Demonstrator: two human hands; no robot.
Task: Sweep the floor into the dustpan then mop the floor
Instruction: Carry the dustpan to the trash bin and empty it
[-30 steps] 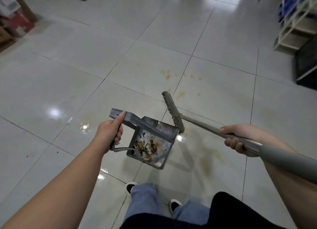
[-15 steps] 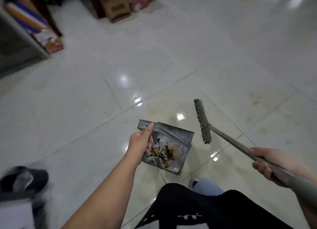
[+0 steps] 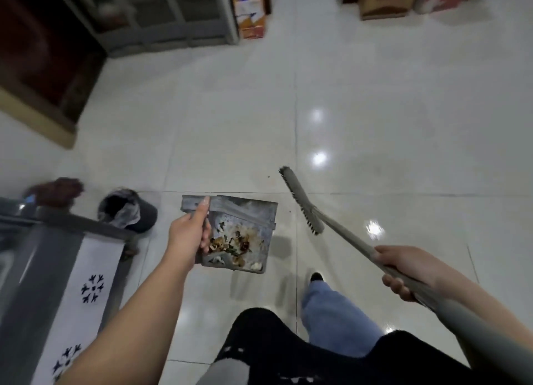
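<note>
Grey dustpan (image 3: 245, 229), loaded with swept scraps, is carried off the floor (image 3: 375, 96), left hand (image 3: 187, 234) gripping its handle; right hand (image 3: 409, 269) clasps the raised broom (image 3: 302, 203). Sweeping looks finished; next, likely emptying into the nearby bin (image 3: 127, 210).

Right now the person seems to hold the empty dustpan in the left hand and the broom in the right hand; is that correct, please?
Not quite: the dustpan is not empty. The head view shows food scraps and debris lying in it. The left hand does hold it, and the right hand grips the broom.

Blue jeans (image 3: 334, 318), black top (image 3: 288, 347), bare forearms
</note>
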